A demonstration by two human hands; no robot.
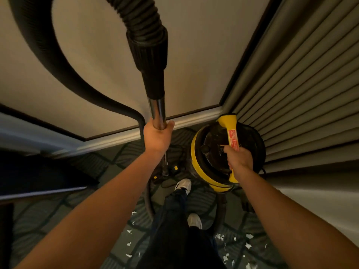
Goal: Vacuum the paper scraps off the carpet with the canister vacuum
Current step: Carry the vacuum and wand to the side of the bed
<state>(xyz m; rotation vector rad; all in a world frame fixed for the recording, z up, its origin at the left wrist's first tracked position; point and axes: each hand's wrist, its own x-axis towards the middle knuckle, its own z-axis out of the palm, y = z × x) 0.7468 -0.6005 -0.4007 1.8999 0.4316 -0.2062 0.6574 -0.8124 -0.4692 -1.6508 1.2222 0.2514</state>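
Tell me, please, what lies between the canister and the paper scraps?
Head view: the person's white shoes and a stretch of black hose separate canister and paper scraps.

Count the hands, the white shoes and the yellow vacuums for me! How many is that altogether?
Hands: 2, the left hand gripping the metal tube and the right hand gripping the yellow handle
White shoes: 2
Yellow vacuum: 1
Total: 5
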